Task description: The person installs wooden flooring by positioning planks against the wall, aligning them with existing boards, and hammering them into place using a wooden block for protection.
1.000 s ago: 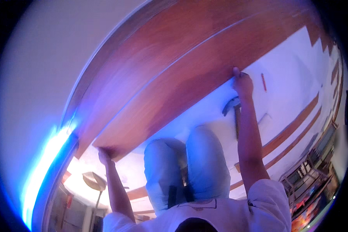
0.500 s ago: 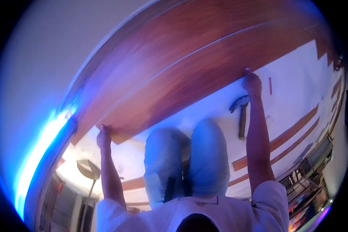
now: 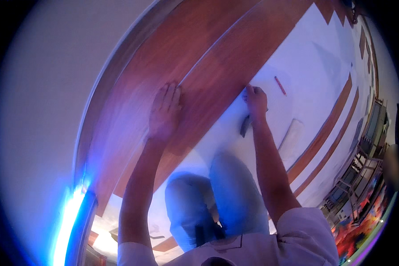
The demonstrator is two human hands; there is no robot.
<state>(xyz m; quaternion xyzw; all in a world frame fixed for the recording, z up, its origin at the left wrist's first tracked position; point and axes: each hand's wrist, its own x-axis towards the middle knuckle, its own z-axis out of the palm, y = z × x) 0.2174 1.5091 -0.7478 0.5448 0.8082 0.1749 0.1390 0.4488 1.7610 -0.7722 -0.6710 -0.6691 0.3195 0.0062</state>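
Reddish-brown wood floor planks [image 3: 217, 93] run diagonally from lower left to upper right, with a thin pale seam between two rows. My left hand [image 3: 165, 113] lies flat across the boards close to that seam, fingers stretched out. At the near edge of the closest plank is my right hand [image 3: 256, 102], its fingers curled and the thumb side touching the edge. Whether anything is inside those fingers is hidden. Just below that hand a hammer's dark head [image 3: 244, 126] shows on the white floor; my forearm hides its handle. A red pencil [image 3: 280, 86] lies to the right.
Long brown strips [image 3: 324, 128] and a pale flat piece [image 3: 291, 134] rest on the white floor to the right. Dark furniture [image 3: 357, 177] stands beyond them. A bright blue-white light [image 3: 71, 221] glows at lower left, beside the pale wall [image 3: 44, 111].
My left hand has gone from the plank's left end to flat on the boards farther in. The right hand stays by the plank edge, fingers more curled. The whole view has turned.
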